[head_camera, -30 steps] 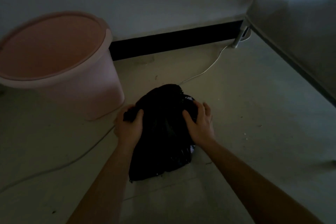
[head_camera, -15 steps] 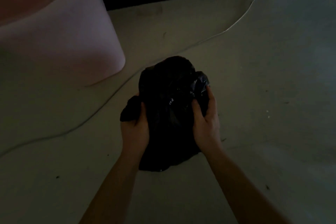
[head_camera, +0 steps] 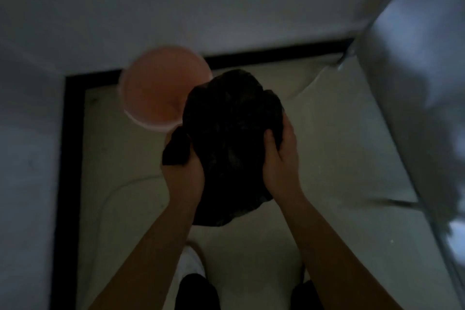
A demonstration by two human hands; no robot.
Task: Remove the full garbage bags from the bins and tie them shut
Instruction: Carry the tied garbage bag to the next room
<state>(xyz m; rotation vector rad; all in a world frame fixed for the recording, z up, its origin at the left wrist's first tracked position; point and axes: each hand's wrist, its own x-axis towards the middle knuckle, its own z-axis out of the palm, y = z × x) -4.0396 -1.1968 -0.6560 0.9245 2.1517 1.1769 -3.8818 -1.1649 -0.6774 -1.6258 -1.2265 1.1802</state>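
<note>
— Starting with orientation: which way does the black garbage bag (head_camera: 230, 143) run?

— Its long axis runs near to far in the head view, from the rounded bulk close to the person up to a domed far end that overlaps the rim of the pink bin (head_camera: 161, 88). A loose flap of plastic sticks out at its left side, just above the left hand (head_camera: 183, 178).

— Any brand, label or writing?

— None legible on the bag or the bin (the frame is dim and smeared with blur).

— Condition of the bag?

— Bulging, crumpled, matte black with faint sheen on the creases. It appears to be held clear of the pale floor (head_camera: 327, 158), though the dark lower edge makes that hard to confirm. Whether the mouth is knotted cannot be told.

— State of the hands?

— Both are clenched on the bag. The left hand grips the left flank at the base of the flap; the right hand (head_camera: 280, 158) grips the right flank, thumb pressed into the plastic, fingers wrapped around the far side.

— Position relative to the bin?

— The bag is outside it, in front and to its right. The bin shows a bare pink interior and stands near a black skirting board (head_camera: 276, 54) below a white wall (head_camera: 176, 2). A thin white cable (head_camera: 130, 184) lies on the floor to the left of the bag.
</note>
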